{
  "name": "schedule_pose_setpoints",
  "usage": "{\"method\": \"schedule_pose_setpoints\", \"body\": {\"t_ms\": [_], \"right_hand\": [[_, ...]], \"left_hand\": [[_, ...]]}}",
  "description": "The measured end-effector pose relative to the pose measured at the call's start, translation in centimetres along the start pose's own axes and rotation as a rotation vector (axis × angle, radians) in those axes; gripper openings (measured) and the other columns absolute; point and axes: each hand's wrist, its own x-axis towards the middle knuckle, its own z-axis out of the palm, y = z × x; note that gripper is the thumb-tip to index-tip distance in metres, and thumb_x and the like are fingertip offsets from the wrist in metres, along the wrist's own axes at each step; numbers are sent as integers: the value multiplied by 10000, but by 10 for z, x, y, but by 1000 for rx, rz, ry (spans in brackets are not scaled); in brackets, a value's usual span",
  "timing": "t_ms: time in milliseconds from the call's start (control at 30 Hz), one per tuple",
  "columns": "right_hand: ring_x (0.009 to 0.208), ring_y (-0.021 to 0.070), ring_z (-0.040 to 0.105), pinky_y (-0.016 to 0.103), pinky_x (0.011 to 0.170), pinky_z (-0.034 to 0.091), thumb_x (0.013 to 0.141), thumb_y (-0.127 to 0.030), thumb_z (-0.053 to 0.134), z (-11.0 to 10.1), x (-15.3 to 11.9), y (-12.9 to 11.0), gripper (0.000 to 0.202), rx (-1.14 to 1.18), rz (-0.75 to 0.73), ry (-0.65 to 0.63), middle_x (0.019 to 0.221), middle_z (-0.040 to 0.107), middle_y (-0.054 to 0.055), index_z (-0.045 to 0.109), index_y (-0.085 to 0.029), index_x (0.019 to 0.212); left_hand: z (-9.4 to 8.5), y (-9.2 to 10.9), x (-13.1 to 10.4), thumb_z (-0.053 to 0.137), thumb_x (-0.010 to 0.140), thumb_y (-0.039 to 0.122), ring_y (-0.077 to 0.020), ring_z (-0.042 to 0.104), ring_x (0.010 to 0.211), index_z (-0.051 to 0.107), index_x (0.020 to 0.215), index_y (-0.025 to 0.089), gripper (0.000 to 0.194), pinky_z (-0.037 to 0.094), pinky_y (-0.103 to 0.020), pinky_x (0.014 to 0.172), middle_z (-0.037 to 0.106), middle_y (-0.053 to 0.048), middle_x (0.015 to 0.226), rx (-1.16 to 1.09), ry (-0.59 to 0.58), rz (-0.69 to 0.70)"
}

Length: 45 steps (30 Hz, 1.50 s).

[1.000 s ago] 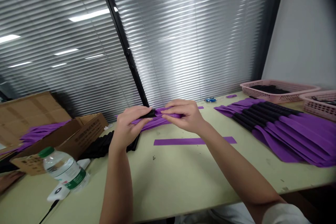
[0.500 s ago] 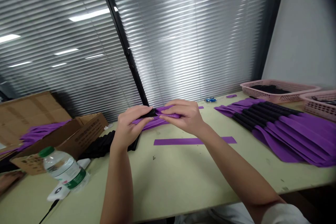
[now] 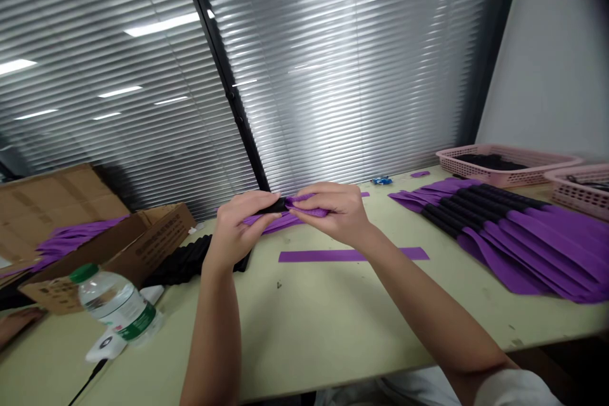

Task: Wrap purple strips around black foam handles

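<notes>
Above the table, my left hand (image 3: 238,225) pinches a black fabric sleeve (image 3: 276,206) between thumb and fingers. My right hand (image 3: 335,210) grips a bunched purple fabric strip (image 3: 311,204) whose end meets the sleeve's opening. How far the purple goes into the black is hidden by my fingers. Below my hands a flat purple strip (image 3: 323,256) lies across the table, partly behind my right forearm. More purple fabric (image 3: 280,223) lies behind my hands.
Right: purple strips with black sleeves (image 3: 504,222) in a row, and pink baskets (image 3: 509,172) with black items. Left: black sleeves (image 3: 183,260), a cardboard box (image 3: 147,244), a bottle (image 3: 117,304), a white device (image 3: 107,346) with a cable, and another person's hand (image 3: 19,323).
My left hand has shifted slightly right with the black sleeve. The purple fabric in my right hand looks a little more bunched; my right hand has barely moved.
</notes>
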Motion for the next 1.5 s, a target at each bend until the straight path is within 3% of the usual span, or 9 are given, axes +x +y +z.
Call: {"method": "schedule_pose_setpoints", "body": {"t_ms": [533,833,1000,1167,1300,1500], "right_hand": [[766,170,705,273,666,606,823,-191,694,0,-1,2,110,37,-19,-29,804,735,47,694,-185,713],[825,171,661,323,750,566,833,-257,709,1,-2,9,49,109,2,-108,879,708,40,736,-216,827],[779,154,605,291,655,516,824,-289,721,3,-4,11,81,102,55,-127,850,621,37,740,-211,829],[796,150,596,287,674,509,854,-311,686,-6,-3,14,120,39,146,-283,912,615,36,739,-232,927],[823,152,629,280,693,523,871,-274,671,-23,2,20,212,127,170,-404,921,679,31,710,-257,1078],[766,142,658,272,650,546,842,-251,704,-22,1,23,156,168,143,-300,903,711,31,741,-250,994]], "left_hand": [[-1,1,0,725,801,219,-221,676,947,720,1035,216,235,543,-359,857,738,-73,997,-31,-14,11],[-1,1,0,716,811,256,-215,681,922,729,1008,219,201,546,-344,846,740,-69,991,-52,-21,-7],[0,2,1,711,816,241,-207,676,931,726,1028,228,213,536,-329,854,736,-58,995,-50,-45,-9],[-1,2,2,692,834,257,-216,676,942,720,1049,222,220,535,-340,857,736,-65,1002,-14,-73,-23],[-2,3,1,691,834,253,-223,674,960,714,1065,224,234,535,-354,871,735,-63,1015,35,-60,-36],[-1,1,1,682,842,254,-216,677,952,712,1064,222,226,537,-347,862,734,-65,1020,32,-72,-47]]}}
